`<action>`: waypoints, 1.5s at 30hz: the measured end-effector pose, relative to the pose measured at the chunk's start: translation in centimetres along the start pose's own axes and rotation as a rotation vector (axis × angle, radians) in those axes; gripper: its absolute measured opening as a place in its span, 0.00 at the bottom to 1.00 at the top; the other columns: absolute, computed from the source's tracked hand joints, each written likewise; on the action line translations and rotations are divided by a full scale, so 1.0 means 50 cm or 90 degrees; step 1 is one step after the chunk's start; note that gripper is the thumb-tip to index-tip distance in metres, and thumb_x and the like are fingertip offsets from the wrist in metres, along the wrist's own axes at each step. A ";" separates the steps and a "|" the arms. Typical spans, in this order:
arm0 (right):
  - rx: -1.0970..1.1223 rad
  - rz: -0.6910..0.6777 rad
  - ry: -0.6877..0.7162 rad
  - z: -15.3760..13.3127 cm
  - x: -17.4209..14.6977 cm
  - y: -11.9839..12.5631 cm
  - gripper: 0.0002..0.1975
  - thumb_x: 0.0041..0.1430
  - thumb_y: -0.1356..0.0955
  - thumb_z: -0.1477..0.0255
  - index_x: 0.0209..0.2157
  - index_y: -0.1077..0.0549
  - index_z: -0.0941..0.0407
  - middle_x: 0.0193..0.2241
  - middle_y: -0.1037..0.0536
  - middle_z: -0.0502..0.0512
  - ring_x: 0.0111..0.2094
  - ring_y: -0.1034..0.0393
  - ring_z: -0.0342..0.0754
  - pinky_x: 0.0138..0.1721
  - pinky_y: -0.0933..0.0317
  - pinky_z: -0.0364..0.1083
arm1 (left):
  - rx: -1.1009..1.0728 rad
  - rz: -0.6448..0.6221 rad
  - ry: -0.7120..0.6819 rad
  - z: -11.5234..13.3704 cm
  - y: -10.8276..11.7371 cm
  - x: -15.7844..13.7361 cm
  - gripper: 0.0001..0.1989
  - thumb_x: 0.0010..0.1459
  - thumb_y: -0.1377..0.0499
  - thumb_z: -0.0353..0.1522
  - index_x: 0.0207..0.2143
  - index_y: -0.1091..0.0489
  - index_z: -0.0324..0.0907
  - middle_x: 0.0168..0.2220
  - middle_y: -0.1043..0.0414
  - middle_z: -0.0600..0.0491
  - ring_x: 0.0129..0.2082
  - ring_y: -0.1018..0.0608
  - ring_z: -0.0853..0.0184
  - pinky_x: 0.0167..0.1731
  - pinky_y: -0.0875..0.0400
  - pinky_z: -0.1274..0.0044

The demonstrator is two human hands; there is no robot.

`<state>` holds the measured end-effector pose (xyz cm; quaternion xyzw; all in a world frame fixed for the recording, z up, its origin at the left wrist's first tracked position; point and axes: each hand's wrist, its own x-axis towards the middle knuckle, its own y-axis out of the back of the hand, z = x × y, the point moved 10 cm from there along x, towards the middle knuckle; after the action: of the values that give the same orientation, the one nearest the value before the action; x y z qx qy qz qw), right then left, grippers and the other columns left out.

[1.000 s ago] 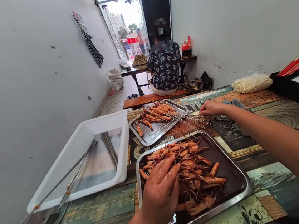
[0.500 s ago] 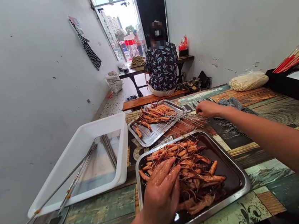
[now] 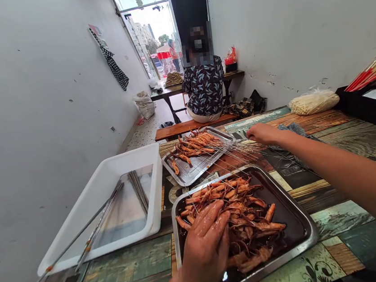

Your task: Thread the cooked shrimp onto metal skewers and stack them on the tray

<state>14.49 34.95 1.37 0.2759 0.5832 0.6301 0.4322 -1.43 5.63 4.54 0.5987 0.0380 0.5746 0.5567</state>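
My left hand (image 3: pixel 208 240) is over a metal tray (image 3: pixel 307 231) of dark sauce, at the left side of a heap of reddish-brown pieces with thin tails, which look like duck tongues (image 3: pixel 248 224). Its fingers are pressed together and curled, and the fingertips' grip is hidden. My right hand (image 3: pixel 261 133) reaches across to the far side, fingers pinched at the ends of thin metal skewers (image 3: pixel 234 147). Beyond the near tray, a second metal tray (image 3: pixel 192 174) carries skewered pieces (image 3: pixel 197 143) laid in a row, their skewers sticking out to the right.
On the left, a white plastic tub (image 3: pixel 98 171) contains metal skewers (image 3: pixel 138 192) and long metal rods (image 3: pixel 93 235). A grey cloth (image 3: pixel 292 130), a bag of wooden sticks (image 3: pixel 313 101) and a black box (image 3: pixel 357 106) are at the right. Ahead, a person (image 3: pixel 204 84) sits on a bench (image 3: pixel 180 129).
The whole view has shifted slightly. My hands keep nearly the same places over the tray and beside the skewers.
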 end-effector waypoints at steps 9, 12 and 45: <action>0.001 -0.050 0.009 -0.008 0.009 -0.011 0.14 0.61 0.36 0.67 0.47 0.31 0.57 0.46 0.29 0.57 0.43 0.31 0.48 0.42 0.35 0.52 | 0.001 0.000 -0.008 0.005 0.001 0.000 0.20 0.54 0.47 0.21 0.49 0.34 0.39 0.52 0.32 0.43 0.53 0.30 0.63 0.52 0.32 0.68; 0.005 -0.085 0.016 -0.007 0.011 -0.026 0.14 0.60 0.36 0.67 0.46 0.31 0.57 0.46 0.28 0.56 0.42 0.31 0.48 0.42 0.35 0.52 | 0.007 0.006 -0.013 0.008 0.003 0.000 0.20 0.54 0.46 0.21 0.49 0.34 0.39 0.52 0.32 0.43 0.53 0.30 0.63 0.51 0.31 0.68; 0.064 -0.106 -0.008 0.007 0.025 -0.049 0.15 0.60 0.35 0.67 0.47 0.31 0.57 0.46 0.29 0.56 0.42 0.31 0.49 0.41 0.34 0.52 | 0.016 0.021 -0.030 0.016 0.010 0.008 0.18 0.53 0.46 0.20 0.47 0.32 0.37 0.50 0.30 0.42 0.52 0.29 0.63 0.51 0.31 0.70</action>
<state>14.74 36.08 -1.17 0.2515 0.6321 0.5603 0.4725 -1.00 5.22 5.41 0.6194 0.0225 0.5690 0.5404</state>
